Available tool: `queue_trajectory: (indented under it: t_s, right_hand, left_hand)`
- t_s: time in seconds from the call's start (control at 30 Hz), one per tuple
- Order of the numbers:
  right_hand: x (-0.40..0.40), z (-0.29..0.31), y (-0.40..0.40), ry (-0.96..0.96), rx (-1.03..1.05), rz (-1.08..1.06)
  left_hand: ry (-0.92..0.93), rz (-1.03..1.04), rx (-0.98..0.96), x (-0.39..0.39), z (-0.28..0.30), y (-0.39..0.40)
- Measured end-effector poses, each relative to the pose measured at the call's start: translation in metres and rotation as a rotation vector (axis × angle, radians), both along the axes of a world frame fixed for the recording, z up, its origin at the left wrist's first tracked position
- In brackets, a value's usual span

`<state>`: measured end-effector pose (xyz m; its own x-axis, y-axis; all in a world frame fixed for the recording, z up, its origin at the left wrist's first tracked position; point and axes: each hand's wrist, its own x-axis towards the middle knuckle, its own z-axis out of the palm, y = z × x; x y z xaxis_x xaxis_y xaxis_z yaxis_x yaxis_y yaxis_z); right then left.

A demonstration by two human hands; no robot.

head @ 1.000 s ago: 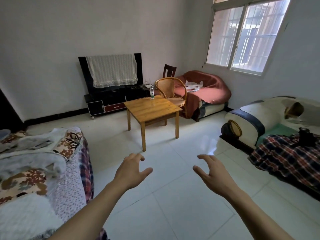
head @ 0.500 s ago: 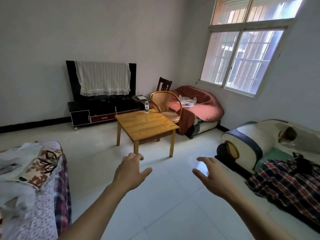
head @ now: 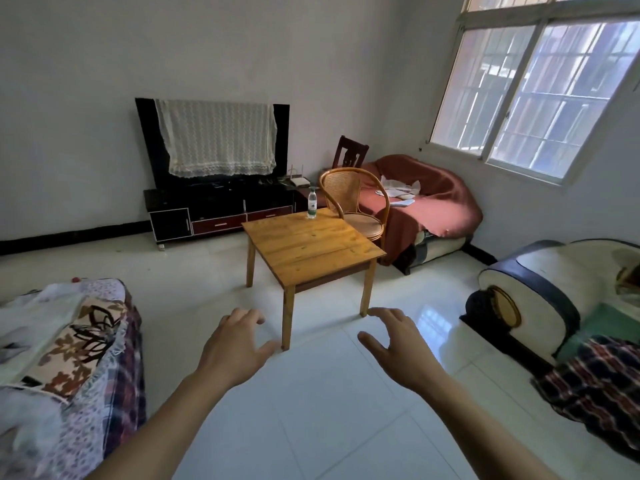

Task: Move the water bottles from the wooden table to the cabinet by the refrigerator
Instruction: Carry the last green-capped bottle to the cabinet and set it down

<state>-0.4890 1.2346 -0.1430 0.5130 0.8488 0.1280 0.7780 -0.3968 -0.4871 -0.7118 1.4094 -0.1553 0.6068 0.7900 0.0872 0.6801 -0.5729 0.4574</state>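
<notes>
Daylight pours in from the barred window [head: 540, 98] at the upper right and lights the room brightly and evenly. The panes are blown out to a pale haze. The glossy floor tiles [head: 429, 320] throw back a white glare patch near the sofa. Soft shadows lie under the wooden counter [head: 311, 244]. The wide lens bends the walls and window frame toward the edges, and the lower corners look smeared and soft.

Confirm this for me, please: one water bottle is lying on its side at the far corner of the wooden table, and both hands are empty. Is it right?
Not quite. In the head view the water bottle stands upright, not on its side, at the far corner of the wooden table. The rest holds: the left hand and the right hand are both empty and open.
</notes>
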Motion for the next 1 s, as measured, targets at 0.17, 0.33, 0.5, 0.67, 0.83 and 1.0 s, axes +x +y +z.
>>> queue_trajectory:
  t_s: [0.17,0.33,0.5,0.67,0.83,1.0]
  right_hand:
    - [0.051,0.002,0.091,0.029,0.075,0.042]
    - [0.095,0.012,0.182,0.019,0.111,0.069]
    - [0.117,0.005,0.246,0.034,0.047,0.064]
    - [0.132,-0.005,0.318,0.018,0.028,0.031]
    - [0.130,0.009,0.405,0.025,-0.005,0.006]
    - [0.125,0.015,0.494,-0.012,0.009,0.002]
  left_hand:
    - [0.088,-0.004,0.044,0.052,0.015,0.074]
    - [0.075,0.042,0.076,0.089,0.036,0.155]
    - [0.091,0.051,0.023,0.110,0.026,0.220]
    - [0.049,0.034,0.008,0.131,0.010,0.300]
    - [0.002,0.003,-0.005,0.140,0.008,0.388]
    - [-0.046,0.013,-0.010,0.138,0.009,0.482]
